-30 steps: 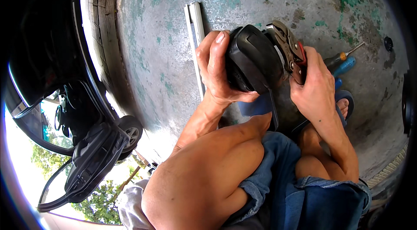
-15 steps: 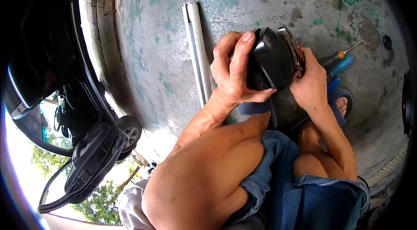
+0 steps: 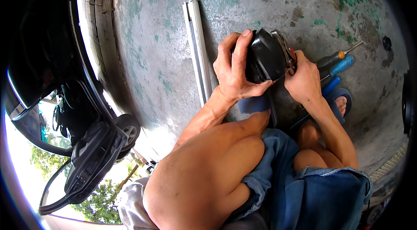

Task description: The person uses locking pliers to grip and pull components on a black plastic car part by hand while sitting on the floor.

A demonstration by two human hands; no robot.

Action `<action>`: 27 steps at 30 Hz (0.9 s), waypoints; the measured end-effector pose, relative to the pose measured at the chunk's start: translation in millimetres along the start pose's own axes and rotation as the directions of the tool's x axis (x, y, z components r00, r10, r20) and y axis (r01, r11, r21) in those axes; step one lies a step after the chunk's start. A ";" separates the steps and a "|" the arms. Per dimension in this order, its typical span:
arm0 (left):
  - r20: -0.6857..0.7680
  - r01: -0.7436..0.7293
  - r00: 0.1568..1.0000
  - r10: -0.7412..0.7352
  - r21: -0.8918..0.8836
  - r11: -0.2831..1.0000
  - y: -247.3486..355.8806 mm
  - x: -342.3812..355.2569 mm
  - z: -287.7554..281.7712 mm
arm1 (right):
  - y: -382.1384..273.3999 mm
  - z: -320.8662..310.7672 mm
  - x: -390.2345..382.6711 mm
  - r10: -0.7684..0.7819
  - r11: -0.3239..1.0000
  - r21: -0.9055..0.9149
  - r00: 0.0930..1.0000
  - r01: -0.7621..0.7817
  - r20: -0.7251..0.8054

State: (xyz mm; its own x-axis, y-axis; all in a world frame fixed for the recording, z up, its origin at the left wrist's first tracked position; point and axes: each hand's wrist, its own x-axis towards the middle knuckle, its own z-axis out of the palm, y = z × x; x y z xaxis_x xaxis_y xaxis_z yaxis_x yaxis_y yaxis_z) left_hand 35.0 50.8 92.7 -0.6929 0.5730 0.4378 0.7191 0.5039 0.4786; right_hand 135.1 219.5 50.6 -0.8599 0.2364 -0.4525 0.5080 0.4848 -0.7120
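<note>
My left hand point(image 3: 234, 67) is wrapped round a black, rounded plastic housing point(image 3: 268, 54), thumb underneath and fingers over its far left side. It is held up above my feet. Against the housing's right side is a shiny metal piece with a red part point(image 3: 284, 45), which looks like a hand tool such as pliers. My right hand point(image 3: 304, 78) is closed round its near end, and the palm hides much of it. I cannot make out how the metal meets the housing.
On the floor point(image 3: 160, 26) to the left lies a long pale metal rail point(image 3: 196, 43). A screwdriver with an orange-ended handle point(image 3: 341, 54) and blue-handled tools point(image 3: 343, 65) lie by my right sandal point(image 3: 341, 104). A dark car point(image 3: 82, 143) with an open door stands at far left.
The housing and the metal piece have shifted slightly left. My right hand has moved a little left and down with them, its wrist turning; my left hand keeps its hold.
</note>
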 end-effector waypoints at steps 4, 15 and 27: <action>0.003 -0.001 1.000 0.001 0.011 1.000 -3.1 0.7 -1.0 | 1.1 3.2 0.8 -0.011 1.000 -0.018 1.000 0.012 0.011; 0.160 0.099 0.983 -0.088 -0.067 0.993 -9.0 15.4 6.9 | 9.0 -6.3 12.9 0.007 1.000 -0.020 0.999 -0.006 0.040; 0.190 0.247 0.956 -0.222 -0.121 0.961 -17.8 29.6 6.9 | -7.4 2.0 20.5 0.127 0.990 0.059 0.992 -0.128 0.020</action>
State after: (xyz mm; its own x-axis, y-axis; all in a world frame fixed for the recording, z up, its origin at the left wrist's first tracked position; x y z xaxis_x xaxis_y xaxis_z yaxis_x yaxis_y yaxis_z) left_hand 2.1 63.3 91.9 -0.8119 0.5590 0.1680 0.5136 0.5474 0.6607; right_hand 113.8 219.1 45.6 -0.7874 0.2789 -0.5497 0.6157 0.4000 -0.6789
